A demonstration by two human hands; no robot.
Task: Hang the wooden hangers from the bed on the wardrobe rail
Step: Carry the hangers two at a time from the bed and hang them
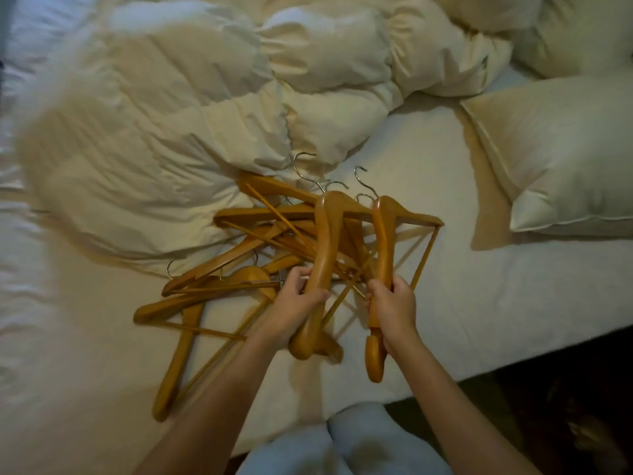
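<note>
Several wooden hangers with metal hooks lie tangled in a pile (239, 269) on the white bed sheet (479, 303). My left hand (294, 303) grips the arm of one wooden hanger (325, 241), which stands tilted above the pile. My right hand (394, 306) grips the arm of a second wooden hanger (382, 241) just to the right, its hook pointing away from me. Both held hangers cross the bars of others below. No wardrobe rail is in view.
A rumpled cream duvet (205, 114) covers the far left of the bed. Two pillows (565, 159) lie at the right. The bed's edge runs diagonally at lower right, with dark floor (565, 406) beyond. My knees in light trousers (342, 447) are at the bottom.
</note>
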